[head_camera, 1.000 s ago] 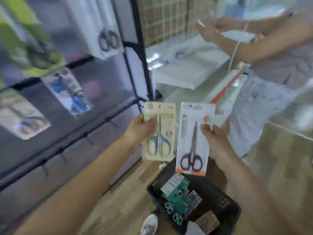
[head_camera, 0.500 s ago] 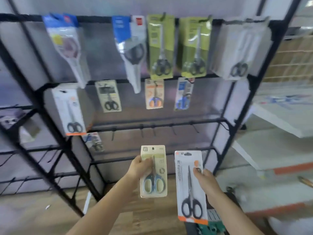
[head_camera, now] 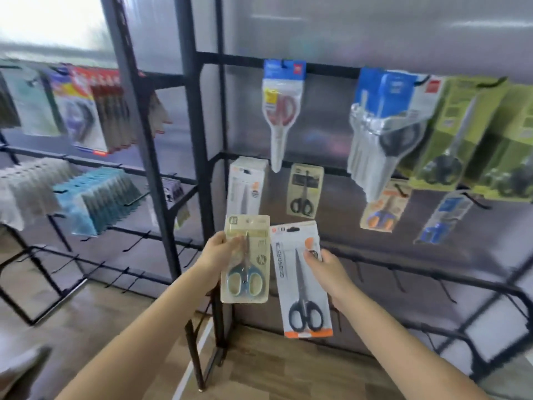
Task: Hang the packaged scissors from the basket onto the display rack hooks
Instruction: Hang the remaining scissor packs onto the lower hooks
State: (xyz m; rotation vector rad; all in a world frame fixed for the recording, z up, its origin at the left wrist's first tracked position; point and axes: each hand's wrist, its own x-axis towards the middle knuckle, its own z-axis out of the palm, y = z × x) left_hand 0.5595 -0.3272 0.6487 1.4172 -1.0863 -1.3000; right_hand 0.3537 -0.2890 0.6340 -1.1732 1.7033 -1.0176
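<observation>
My left hand grips a cream card pack of blue-handled scissors by its left edge. My right hand pinches a white and orange pack of black-handled scissors at its right edge. Both packs are held upright in front of the black display rack, just below its middle row. A matching white and orange pack and a tan pack hang on that row right above my hands. Bare hooks stick out of the lower bar to the right. The basket is out of view.
The top bar carries a blue-headed pack, a stack of clear blister packs and green packs. A second rack at the left holds other packaged goods and bare hooks. Wood floor lies below.
The view has swung left and closer to the rack. Both hands have risen with their packs toward the rack's middle row. The basket has dropped out of sight.
</observation>
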